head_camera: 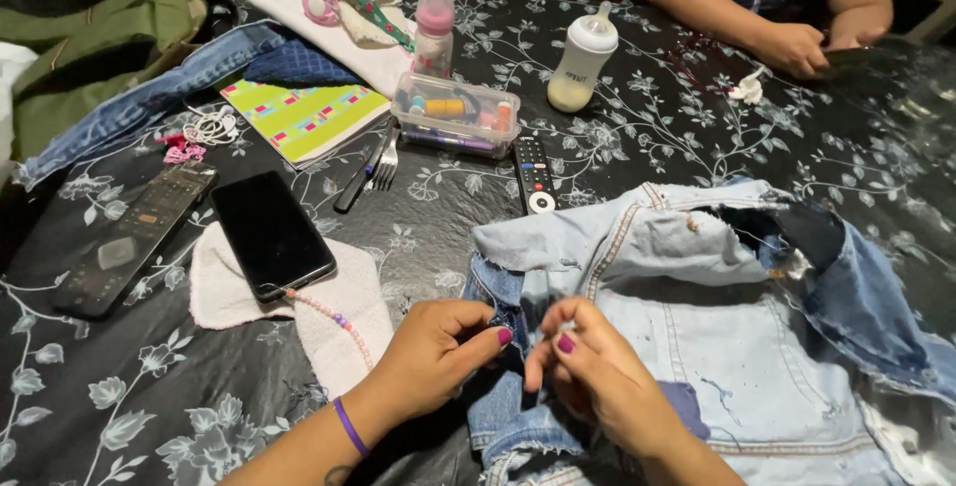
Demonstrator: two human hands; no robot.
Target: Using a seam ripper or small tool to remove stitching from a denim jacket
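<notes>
Left hand [438,352] is pinching the near left edge of the denim jacket [697,317], thumb and fingers closed on the fabric. Right hand [597,376] is sitting just beside it, fingers curled and pinching the same edge; too small to tell whether it is holding a needle. The jacket is lying spread on the near right part of the table [478,217], which is wearing a black floral cloth. Left of the hands a phone [271,234] is resting on a white cloth [339,317] with a bead string [334,319] touching it. A remote [129,242] is lying further left, another remote [534,175] just beyond the jacket. Far side: clear sewing box [456,114], fork [384,162], striped notebook [304,118], two baby bottles [583,60]. Another person's hand [792,48] is resting at far right.
</notes>
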